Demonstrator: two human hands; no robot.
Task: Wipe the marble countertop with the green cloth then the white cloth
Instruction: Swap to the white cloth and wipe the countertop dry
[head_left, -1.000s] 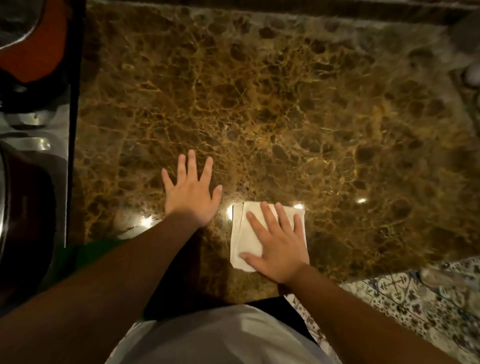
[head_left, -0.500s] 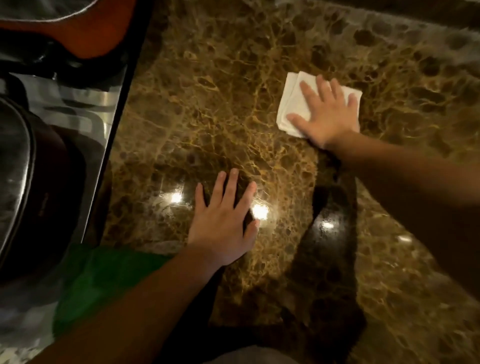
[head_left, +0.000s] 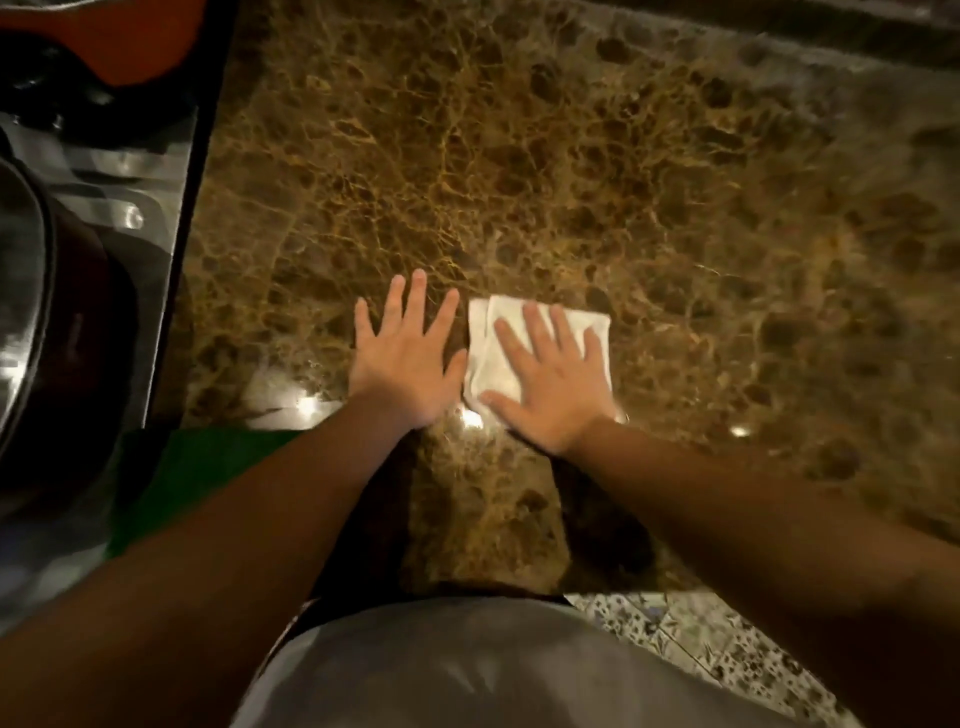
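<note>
A folded white cloth (head_left: 488, 358) lies flat on the brown marble countertop (head_left: 623, 208), near its front edge. My right hand (head_left: 550, 384) presses down on the cloth with fingers spread; it covers most of the cloth. My left hand (head_left: 402, 364) rests flat on the bare marble just left of the cloth, fingers apart, holding nothing. A green cloth (head_left: 208, 467) lies at the counter's front left corner, partly hidden under my left forearm.
A steel sink (head_left: 104, 218) with a dark pot (head_left: 31, 322) sits left of the counter. An orange-red object (head_left: 140, 36) is at the top left. Patterned floor tiles (head_left: 701, 639) show below the counter's front edge at the right.
My right hand has pulled the white cloth back from the far part of the counter to the near edge, beside my left hand. The left hand has stayed flat on the marble.
</note>
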